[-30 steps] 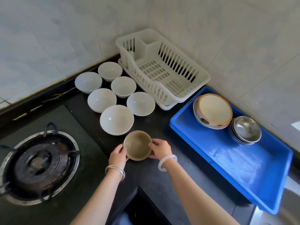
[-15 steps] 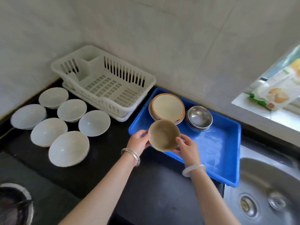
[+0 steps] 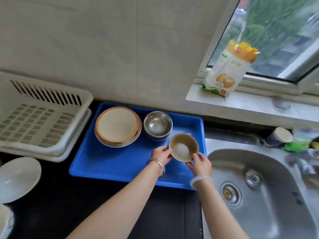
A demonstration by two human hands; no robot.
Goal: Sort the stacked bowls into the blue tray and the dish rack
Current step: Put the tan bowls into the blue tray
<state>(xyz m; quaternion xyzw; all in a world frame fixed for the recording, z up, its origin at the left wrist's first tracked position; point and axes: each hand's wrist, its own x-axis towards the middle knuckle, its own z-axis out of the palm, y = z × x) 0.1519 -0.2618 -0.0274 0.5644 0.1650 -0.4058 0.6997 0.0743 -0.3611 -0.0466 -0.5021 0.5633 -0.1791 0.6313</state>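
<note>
Holding a small tan bowl (image 3: 183, 147) between my left hand (image 3: 161, 154) and right hand (image 3: 200, 164), I keep it over the right end of the blue tray (image 3: 110, 163), fingers of each hand curled on its rim. Inside the tray sit a wide brown-rimmed bowl (image 3: 117, 126) and, just beside it, a stack of steel bowls (image 3: 157, 125). I see the white dish rack (image 3: 37, 118) left of the tray and a white bowl (image 3: 18, 178) on the dark desk (image 3: 69, 200); the sink (image 3: 269, 192) lies to the right.

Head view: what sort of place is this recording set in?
Most likely a home kitchen counter: a steel sink with a drain, a white dish rack against the tiled wall, and a blue tray holding bowls.
</note>
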